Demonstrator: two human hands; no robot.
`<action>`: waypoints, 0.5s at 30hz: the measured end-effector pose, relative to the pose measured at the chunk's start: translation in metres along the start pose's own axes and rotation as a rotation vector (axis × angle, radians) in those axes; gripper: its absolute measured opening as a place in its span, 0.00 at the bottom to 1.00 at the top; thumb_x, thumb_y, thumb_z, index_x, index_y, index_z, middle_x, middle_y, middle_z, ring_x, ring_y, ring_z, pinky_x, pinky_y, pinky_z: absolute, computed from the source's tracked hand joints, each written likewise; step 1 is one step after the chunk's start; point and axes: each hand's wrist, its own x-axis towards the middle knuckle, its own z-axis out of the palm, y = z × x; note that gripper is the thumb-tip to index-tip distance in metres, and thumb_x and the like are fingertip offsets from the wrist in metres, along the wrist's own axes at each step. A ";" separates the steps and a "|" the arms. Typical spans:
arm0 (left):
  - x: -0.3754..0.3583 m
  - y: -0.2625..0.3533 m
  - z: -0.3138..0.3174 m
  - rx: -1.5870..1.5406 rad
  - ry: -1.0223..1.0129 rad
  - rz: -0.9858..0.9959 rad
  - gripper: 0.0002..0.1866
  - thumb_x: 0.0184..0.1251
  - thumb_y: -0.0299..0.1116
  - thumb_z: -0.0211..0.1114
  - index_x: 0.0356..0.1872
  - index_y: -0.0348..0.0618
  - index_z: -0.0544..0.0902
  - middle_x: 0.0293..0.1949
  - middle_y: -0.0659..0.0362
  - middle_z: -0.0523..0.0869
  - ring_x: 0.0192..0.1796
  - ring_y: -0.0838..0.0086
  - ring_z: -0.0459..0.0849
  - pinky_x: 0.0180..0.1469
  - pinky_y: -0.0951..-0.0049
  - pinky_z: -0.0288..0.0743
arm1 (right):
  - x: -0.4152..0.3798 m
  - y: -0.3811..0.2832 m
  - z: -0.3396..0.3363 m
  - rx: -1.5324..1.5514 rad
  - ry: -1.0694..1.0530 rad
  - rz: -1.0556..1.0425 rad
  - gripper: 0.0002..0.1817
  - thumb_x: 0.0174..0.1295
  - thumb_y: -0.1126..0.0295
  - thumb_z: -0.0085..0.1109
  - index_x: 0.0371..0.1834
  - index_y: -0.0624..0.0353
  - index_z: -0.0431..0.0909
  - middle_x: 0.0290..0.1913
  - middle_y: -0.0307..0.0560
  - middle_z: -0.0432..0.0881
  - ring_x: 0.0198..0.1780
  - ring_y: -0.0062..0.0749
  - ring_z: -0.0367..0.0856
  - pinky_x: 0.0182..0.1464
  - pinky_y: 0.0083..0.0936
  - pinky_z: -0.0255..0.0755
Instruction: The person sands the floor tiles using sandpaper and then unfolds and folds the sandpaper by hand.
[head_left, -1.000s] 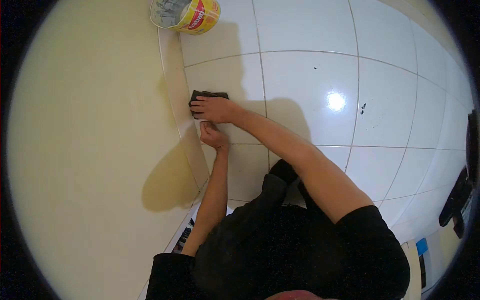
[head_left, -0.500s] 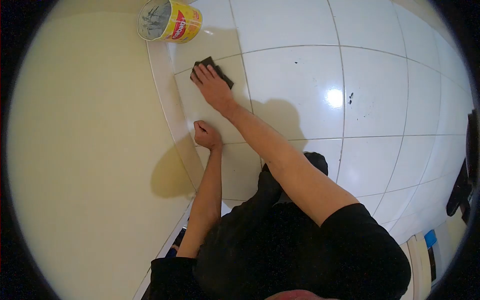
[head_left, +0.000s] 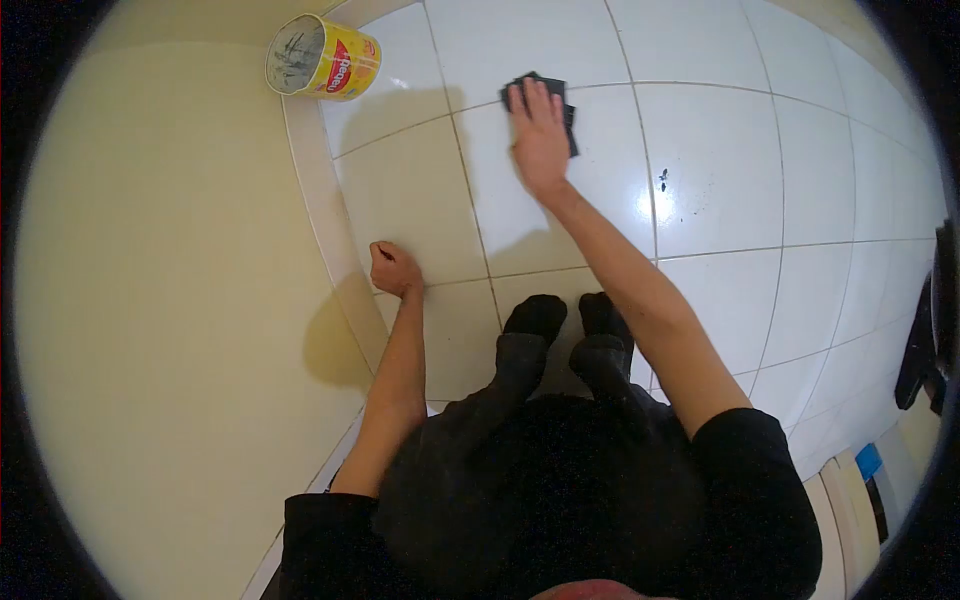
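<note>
My right hand [head_left: 540,135] lay flat, fingers spread, pressing a dark cloth [head_left: 545,95] onto the far white floor tiles [head_left: 720,170]. My left hand [head_left: 393,268] rested clenched by the wall. Far left lay a tipped yellow tub [head_left: 325,60], grey residue inside.

Bright overhead light glares off the glossy floor tiles [head_left: 650,205], shadows fall leftward, and fisheye edges darken.

Open tiles [head_left: 740,170] right; can [head_left: 322,58], wall [head_left: 150,300] block left.
</note>
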 end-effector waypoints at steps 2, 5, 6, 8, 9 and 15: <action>0.000 -0.001 0.000 0.052 -0.015 -0.017 0.16 0.78 0.39 0.55 0.28 0.45 0.78 0.18 0.52 0.81 0.20 0.54 0.79 0.25 0.53 0.68 | -0.014 0.022 -0.028 -0.003 0.011 0.042 0.37 0.56 0.83 0.56 0.75 0.63 0.69 0.78 0.61 0.67 0.81 0.53 0.62 0.82 0.51 0.53; -0.001 0.000 0.003 0.032 -0.022 -0.032 0.15 0.77 0.38 0.55 0.28 0.44 0.78 0.18 0.53 0.81 0.20 0.56 0.79 0.26 0.54 0.69 | -0.031 0.052 -0.054 -0.048 0.011 0.113 0.40 0.54 0.85 0.55 0.77 0.63 0.67 0.79 0.59 0.65 0.82 0.54 0.60 0.83 0.53 0.51; -0.001 -0.002 0.002 0.014 -0.021 -0.033 0.15 0.77 0.38 0.55 0.28 0.44 0.78 0.18 0.53 0.81 0.20 0.56 0.80 0.26 0.54 0.69 | -0.034 0.059 -0.061 -0.032 0.024 0.119 0.40 0.54 0.86 0.54 0.77 0.63 0.67 0.79 0.60 0.65 0.82 0.54 0.59 0.83 0.53 0.50; 0.000 0.001 -0.001 -0.003 -0.028 -0.040 0.16 0.78 0.38 0.55 0.28 0.44 0.78 0.18 0.53 0.81 0.20 0.55 0.79 0.26 0.54 0.69 | -0.038 0.072 -0.065 0.035 0.072 0.131 0.39 0.56 0.87 0.52 0.77 0.63 0.66 0.79 0.60 0.65 0.82 0.55 0.59 0.84 0.53 0.49; 0.000 0.003 -0.002 -0.013 -0.034 -0.044 0.16 0.78 0.38 0.55 0.28 0.44 0.78 0.18 0.52 0.81 0.20 0.55 0.79 0.26 0.54 0.69 | -0.038 0.075 -0.065 0.087 0.106 0.136 0.39 0.57 0.88 0.50 0.78 0.63 0.66 0.79 0.60 0.65 0.82 0.56 0.59 0.84 0.53 0.47; 0.000 -0.004 0.003 0.043 -0.029 -0.014 0.16 0.78 0.38 0.54 0.28 0.43 0.77 0.18 0.51 0.80 0.20 0.52 0.78 0.26 0.53 0.68 | -0.027 0.038 -0.069 0.416 -0.035 -0.137 0.36 0.58 0.86 0.47 0.75 0.61 0.70 0.75 0.61 0.68 0.79 0.58 0.63 0.84 0.49 0.50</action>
